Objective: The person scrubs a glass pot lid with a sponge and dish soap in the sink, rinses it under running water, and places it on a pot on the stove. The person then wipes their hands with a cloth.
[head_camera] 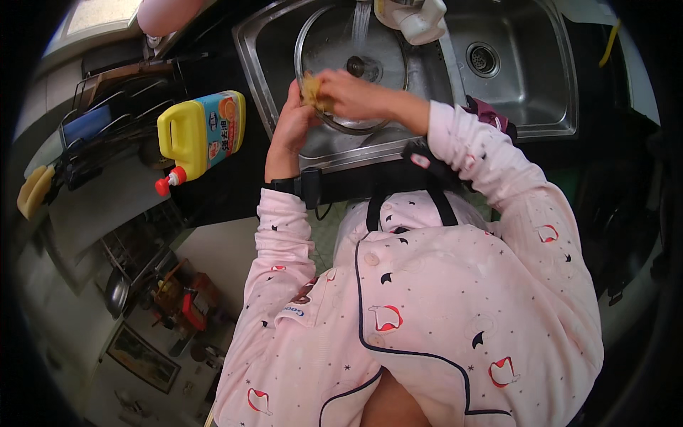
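Observation:
Over the left basin of a steel double sink [368, 152], my left hand [292, 120] grips the near left rim of a round glass pan lid [347, 48] with a metal edge and a dark central knob fitting. My right hand [349, 95] presses a yellowish sponge or scrubber [311, 92] against that same rim, close to the left fingers. A stream of water [362, 24] runs down onto the lid from the faucet at the top. The lid lies within the basin, and my fingers partly hide its edge.
Left of the sink, a yellow detergent bottle [184, 136] with a red pump lies on the black counter. Beyond it is a wire dish rack [114, 115]. A white fixture [421, 24] overhangs the divider. The right basin [520, 69] has a drain; a maroon cloth [488, 113] rests at its near edge.

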Demonstrator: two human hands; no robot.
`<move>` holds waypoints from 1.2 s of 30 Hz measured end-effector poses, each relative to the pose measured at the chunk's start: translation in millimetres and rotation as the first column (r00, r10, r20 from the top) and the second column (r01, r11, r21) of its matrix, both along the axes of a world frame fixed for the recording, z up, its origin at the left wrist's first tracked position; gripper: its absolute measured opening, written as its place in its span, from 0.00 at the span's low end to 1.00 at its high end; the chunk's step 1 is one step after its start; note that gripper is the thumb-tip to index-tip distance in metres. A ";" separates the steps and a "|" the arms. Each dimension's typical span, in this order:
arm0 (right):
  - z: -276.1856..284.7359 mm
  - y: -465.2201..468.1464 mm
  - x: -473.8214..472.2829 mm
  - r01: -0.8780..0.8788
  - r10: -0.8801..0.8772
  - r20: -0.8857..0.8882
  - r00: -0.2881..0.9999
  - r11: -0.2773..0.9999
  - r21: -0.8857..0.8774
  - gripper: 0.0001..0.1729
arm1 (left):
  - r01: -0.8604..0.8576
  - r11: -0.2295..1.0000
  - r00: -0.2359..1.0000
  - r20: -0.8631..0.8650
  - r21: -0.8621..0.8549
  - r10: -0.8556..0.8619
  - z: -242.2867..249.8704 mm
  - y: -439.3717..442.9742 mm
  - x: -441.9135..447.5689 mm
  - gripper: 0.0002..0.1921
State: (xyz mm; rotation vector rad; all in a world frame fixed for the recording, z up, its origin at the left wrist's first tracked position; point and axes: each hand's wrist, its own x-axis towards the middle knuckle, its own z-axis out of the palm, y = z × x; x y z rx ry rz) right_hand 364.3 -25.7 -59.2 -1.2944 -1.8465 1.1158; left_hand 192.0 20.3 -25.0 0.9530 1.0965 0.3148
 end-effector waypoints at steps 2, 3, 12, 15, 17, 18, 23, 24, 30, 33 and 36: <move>-14.3 31.0 12.1 0.134 -0.143 0.022 0.990 0.965 0.224 0.20 | 0.009 0.998 1.000 -0.003 -0.069 -0.009 2.8 -0.6 -1.9 0.42; -27.8 56.0 20.3 0.214 -0.244 0.094 0.965 0.944 0.251 0.20 | 0.007 0.997 0.999 -0.051 -0.077 -0.011 4.7 -2.1 -2.6 0.42; -133.8 2.0 81.8 0.142 0.223 0.514 0.828 0.804 -0.577 0.19 | -0.020 0.998 0.992 -0.124 -0.052 0.013 4.2 -6.7 0.2 0.42; -93.2 -18.5 34.5 -0.057 0.191 0.338 0.922 0.928 -0.369 0.19 | -0.033 0.999 0.995 -0.093 -0.037 0.030 0.3 -8.0 0.6 0.44; -64.2 4.0 13.9 -0.175 0.185 -0.001 0.983 0.929 -0.326 0.19 | -0.053 0.998 0.995 -0.082 -0.034 0.051 -1.4 -8.3 -0.9 0.43; -53.9 16.5 7.2 -0.179 0.123 -0.234 0.964 0.955 -0.235 0.18 | -0.055 0.998 0.996 -0.077 -0.034 0.052 -2.2 -8.2 -2.6 0.43; -66.6 84.5 50.2 0.522 -0.531 -0.051 0.846 0.844 -0.122 0.24 | -0.109 0.994 0.989 -0.102 -0.021 0.106 -14.6 -9.5 -12.9 0.35; -75.5 81.0 61.8 0.571 -0.613 -0.123 0.780 0.779 -0.259 0.22 | -0.125 0.992 0.986 -0.107 0.003 0.124 -18.5 -10.3 -14.2 0.32; -67.9 24.1 37.4 0.711 -0.711 -0.211 0.671 0.697 -0.088 0.19 | 0.289 0.767 0.840 -0.536 0.573 0.083 -34.1 -6.8 4.3 0.16; -28.4 17.1 22.7 0.431 -0.434 -0.048 0.899 0.863 0.263 0.26 | 0.262 0.734 0.893 -0.446 0.626 0.062 -25.9 -9.3 26.6 0.15; 6.2 40.4 41.8 0.442 -0.484 0.111 0.868 0.856 0.269 0.30 | 0.259 0.751 0.914 -0.406 0.607 0.012 -9.9 -13.8 44.0 0.12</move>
